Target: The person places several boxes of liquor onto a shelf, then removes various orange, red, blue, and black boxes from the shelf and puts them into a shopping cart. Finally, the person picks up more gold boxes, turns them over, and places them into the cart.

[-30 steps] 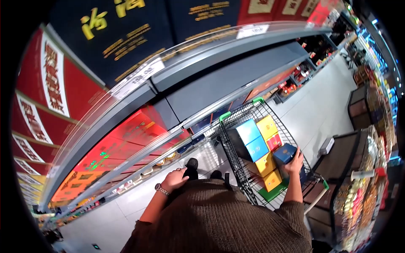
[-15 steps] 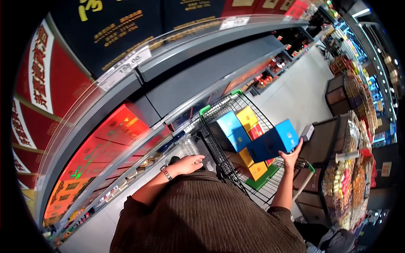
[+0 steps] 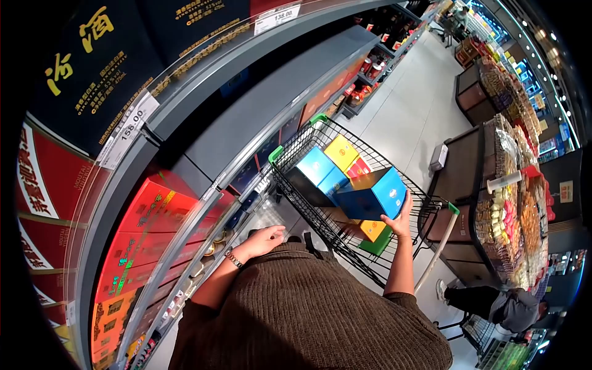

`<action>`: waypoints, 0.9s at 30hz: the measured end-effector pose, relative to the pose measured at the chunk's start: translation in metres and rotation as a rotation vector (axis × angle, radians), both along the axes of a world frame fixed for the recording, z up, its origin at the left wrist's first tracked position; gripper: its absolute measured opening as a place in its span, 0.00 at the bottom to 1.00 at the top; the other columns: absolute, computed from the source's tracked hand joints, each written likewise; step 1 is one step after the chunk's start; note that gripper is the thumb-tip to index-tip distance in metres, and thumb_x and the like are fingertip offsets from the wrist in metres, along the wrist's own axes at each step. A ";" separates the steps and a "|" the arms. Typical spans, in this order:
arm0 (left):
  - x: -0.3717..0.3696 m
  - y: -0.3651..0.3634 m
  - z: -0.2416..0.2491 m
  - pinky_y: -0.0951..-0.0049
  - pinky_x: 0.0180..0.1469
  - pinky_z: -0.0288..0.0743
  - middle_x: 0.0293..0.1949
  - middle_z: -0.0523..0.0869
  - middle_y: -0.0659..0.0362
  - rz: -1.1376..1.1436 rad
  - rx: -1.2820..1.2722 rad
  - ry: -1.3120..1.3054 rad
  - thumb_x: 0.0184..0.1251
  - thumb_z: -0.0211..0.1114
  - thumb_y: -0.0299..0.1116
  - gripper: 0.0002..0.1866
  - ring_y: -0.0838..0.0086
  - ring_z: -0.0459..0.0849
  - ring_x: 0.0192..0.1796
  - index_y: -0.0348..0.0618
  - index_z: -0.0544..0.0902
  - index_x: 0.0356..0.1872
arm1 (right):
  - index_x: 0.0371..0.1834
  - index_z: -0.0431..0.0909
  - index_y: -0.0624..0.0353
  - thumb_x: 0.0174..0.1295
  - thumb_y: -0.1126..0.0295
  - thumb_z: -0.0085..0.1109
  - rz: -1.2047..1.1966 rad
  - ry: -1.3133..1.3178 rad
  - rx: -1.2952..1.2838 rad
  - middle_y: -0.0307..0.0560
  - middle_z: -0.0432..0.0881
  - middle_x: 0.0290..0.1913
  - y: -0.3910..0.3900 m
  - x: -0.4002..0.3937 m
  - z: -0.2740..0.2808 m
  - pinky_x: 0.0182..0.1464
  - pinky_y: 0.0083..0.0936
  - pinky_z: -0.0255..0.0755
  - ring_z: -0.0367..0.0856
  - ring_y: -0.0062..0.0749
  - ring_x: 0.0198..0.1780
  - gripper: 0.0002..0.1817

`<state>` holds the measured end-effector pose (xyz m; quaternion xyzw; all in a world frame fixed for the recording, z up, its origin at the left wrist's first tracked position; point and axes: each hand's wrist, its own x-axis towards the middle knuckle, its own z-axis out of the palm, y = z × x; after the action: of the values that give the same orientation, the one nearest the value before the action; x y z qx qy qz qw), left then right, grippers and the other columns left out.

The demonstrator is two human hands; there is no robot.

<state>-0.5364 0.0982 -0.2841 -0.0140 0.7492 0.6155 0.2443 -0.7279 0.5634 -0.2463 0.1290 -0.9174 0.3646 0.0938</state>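
Observation:
My right hand (image 3: 399,219) grips a blue box (image 3: 372,194) by its end and holds it tilted above a black wire shopping cart (image 3: 290,179) with green corners. Inside the cart lie several blue, yellow and red boxes (image 3: 333,163). My left hand (image 3: 264,239) hangs free near my waist, fingers loosely apart, with a watch on its wrist. It holds nothing and sits just left of the cart's near side.
Grey shelves (image 3: 203,105) on the left carry red boxes (image 3: 148,216) and dark boxes with gold lettering, with price tags (image 3: 126,132) on the rails. A display stand of packaged goods (image 3: 512,216) stands to the right. Another person (image 3: 493,303) is at the lower right. A pale tiled aisle (image 3: 419,105) runs ahead.
My right hand lifted the blue box out of the cart and now holds it higher and further left above the other boxes. The view has swung right along the aisle.

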 end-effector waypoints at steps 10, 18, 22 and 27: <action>-0.002 0.007 0.006 0.66 0.60 0.77 0.58 0.83 0.47 -0.092 -0.057 0.025 0.73 0.63 0.39 0.27 0.62 0.84 0.58 0.38 0.71 0.69 | 0.79 0.47 0.63 0.21 0.54 0.86 0.019 -0.126 0.620 0.67 0.61 0.71 -0.030 -0.023 0.060 0.76 0.51 0.51 0.60 0.61 0.72 0.76; -0.008 0.019 -0.002 0.69 0.64 0.73 0.59 0.83 0.53 -0.078 0.320 -0.048 0.78 0.58 0.38 0.25 0.69 0.81 0.59 0.34 0.71 0.69 | 0.79 0.53 0.45 0.17 0.64 0.83 0.060 -0.033 0.464 0.62 0.67 0.61 -0.074 -0.022 0.072 0.68 0.51 0.62 0.68 0.62 0.62 0.73; -0.009 0.005 0.024 0.69 0.62 0.74 0.62 0.81 0.55 0.096 0.537 -0.300 0.79 0.56 0.44 0.26 0.73 0.82 0.57 0.42 0.70 0.71 | 0.77 0.60 0.48 0.15 0.61 0.78 0.056 0.060 0.509 0.64 0.66 0.63 -0.077 -0.004 0.070 0.65 0.51 0.64 0.67 0.63 0.63 0.69; -0.016 0.005 0.023 0.66 0.66 0.71 0.65 0.80 0.55 0.127 0.723 -0.284 0.80 0.54 0.45 0.25 0.68 0.80 0.63 0.46 0.70 0.71 | 0.73 0.65 0.53 0.18 0.60 0.73 0.300 0.210 0.556 0.68 0.67 0.61 -0.114 0.002 0.115 0.66 0.50 0.59 0.68 0.64 0.60 0.62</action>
<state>-0.5525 0.1033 -0.2613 -0.0583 0.4403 0.8455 0.2963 -0.7258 0.4495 -0.1318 0.3202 -0.9378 0.0949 0.0946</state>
